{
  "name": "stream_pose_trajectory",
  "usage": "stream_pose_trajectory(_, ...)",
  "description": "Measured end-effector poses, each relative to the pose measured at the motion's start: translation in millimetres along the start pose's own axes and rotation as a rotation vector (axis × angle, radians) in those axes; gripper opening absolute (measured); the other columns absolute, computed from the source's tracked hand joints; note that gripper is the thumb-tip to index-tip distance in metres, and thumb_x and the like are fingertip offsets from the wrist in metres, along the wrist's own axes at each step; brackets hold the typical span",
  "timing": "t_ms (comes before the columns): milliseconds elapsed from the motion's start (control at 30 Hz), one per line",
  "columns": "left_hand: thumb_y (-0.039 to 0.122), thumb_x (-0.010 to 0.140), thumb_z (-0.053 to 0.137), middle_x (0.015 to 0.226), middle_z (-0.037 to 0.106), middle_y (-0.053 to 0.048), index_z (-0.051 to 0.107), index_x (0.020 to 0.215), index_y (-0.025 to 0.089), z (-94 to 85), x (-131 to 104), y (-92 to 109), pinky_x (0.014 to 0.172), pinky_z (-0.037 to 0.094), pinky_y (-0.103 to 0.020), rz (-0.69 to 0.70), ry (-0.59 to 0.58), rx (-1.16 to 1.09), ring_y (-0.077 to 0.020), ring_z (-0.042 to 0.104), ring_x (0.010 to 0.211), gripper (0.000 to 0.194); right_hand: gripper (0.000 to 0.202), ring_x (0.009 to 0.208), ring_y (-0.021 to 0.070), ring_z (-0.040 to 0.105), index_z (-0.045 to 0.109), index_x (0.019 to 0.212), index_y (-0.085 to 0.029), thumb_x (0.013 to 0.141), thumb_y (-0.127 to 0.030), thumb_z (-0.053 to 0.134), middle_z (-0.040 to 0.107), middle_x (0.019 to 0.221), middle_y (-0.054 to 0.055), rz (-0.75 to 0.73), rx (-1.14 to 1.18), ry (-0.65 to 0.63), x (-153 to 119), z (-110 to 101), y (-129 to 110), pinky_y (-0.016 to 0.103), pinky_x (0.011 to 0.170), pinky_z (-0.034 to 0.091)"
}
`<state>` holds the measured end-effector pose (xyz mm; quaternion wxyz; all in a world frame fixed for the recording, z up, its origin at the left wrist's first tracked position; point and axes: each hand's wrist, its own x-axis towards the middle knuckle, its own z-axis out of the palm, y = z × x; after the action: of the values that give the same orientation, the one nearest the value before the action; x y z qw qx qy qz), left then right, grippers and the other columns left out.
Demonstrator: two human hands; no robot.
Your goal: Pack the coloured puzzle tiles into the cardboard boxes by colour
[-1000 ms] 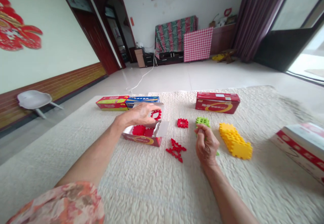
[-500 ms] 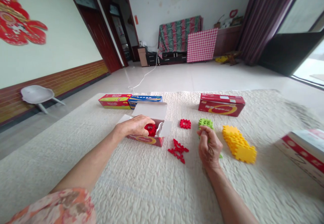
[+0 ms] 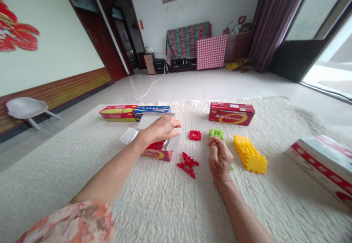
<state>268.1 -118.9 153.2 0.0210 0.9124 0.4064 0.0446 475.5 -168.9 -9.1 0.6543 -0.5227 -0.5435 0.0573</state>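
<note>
My left hand (image 3: 164, 126) is above the open red carton (image 3: 158, 155), its fingers apart with nothing visible between them. Inside the carton lie red plastic pieces (image 3: 156, 146), partly covered by my wrist. My right hand (image 3: 220, 157) is closed, thumb pressed against curled fingers; what it holds, if anything, is hidden. It covers part of the green interlocking pieces (image 3: 216, 133) on the quilted cover. Between the hands are a square red piece (image 3: 191, 135) and red triangular pieces (image 3: 188, 165). A row of yellow notched tiles (image 3: 255, 163) lies right of my right hand.
A closed red box (image 3: 231, 114) stands beyond the pieces. Behind the open carton are a red-and-green box (image 3: 118, 113) and a blue box (image 3: 152, 109). At far right sits a larger white-and-red box (image 3: 321, 166). The quilted cover (image 3: 154, 199) lies underneath; a white stool (image 3: 27, 109) stands left.
My left hand has come up out of the carton, away from the red pieces, and its fingers have spread. My right hand stays closed by the green pieces. The view has turned slightly right.
</note>
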Motion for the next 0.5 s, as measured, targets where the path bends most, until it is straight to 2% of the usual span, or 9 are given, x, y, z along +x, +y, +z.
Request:
stream_pose_trajectory(67, 0.019, 0.077, 0.055, 0.095, 0.071, -0.006, 0.070, 0.096, 0.018, 8.8, 29, 18, 0.079, 0.045, -0.028, 0.058, -0.049, 0.045, -0.0190, 0.063, 0.089, 0.024, 0.023, 0.073, 0.0160, 0.061, 0.063, 0.098, -0.019, 0.089, -0.022, 0.042, 0.065, 0.077, 0.002, -0.002, 0.006, 0.000, 0, 0, 0, 0.031, 0.073, 0.047)
stream_pose_trajectory(167, 0.020, 0.074, 0.059, 0.083, 0.071, -0.007, 0.070, 0.086, 0.016, 25.9, 68, 40, 0.070, 0.046, -0.027, 0.026, -0.262, 0.143, -0.0194, 0.064, 0.080, 0.017, 0.022, 0.074, 0.0160, 0.061, 0.062, 0.099, -0.019, 0.089, -0.021, 0.042, 0.065, 0.078, 0.001, -0.002, 0.019, 0.005, 1, -1, 0, 0.031, 0.073, 0.047)
stream_pose_trajectory(233, 0.018, 0.071, 0.061, 0.085, 0.071, -0.008, 0.069, 0.086, 0.014, 37.9, 86, 48, 0.067, 0.046, -0.026, -0.007, -0.362, 0.178, -0.0188, 0.063, 0.078, 0.017, 0.022, 0.074, 0.0158, 0.061, 0.062, 0.098, -0.019, 0.089, -0.021, 0.042, 0.065, 0.078, 0.001, -0.004, 0.026, 0.007, 1, -1, -1, 0.031, 0.073, 0.047)
stream_pose_trajectory(333, 0.014, 0.066, 0.064, 0.089, 0.070, -0.006, 0.068, 0.088, 0.014, 54.9, 101, 50, 0.067, 0.047, -0.025, -0.033, -0.411, 0.180, -0.0181, 0.063, 0.080, 0.022, 0.023, 0.073, 0.0158, 0.061, 0.062, 0.098, -0.020, 0.089, -0.020, 0.041, 0.065, 0.078, 0.001, -0.008, 0.027, 0.006, 1, -1, -1, 0.031, 0.073, 0.047)
stream_pose_trajectory(500, 0.009, 0.064, 0.060, 0.078, 0.068, -0.007, 0.068, 0.079, 0.012, 78.9, 110, 37, 0.064, 0.049, -0.029, -0.068, -0.413, 0.146, -0.0208, 0.063, 0.073, 0.018, 0.022, 0.074, 0.0163, 0.062, 0.062, 0.099, -0.020, 0.090, -0.022, 0.042, 0.066, 0.079, 0.002, -0.011, 0.022, 0.004, 1, -1, -1, 0.032, 0.074, 0.047)
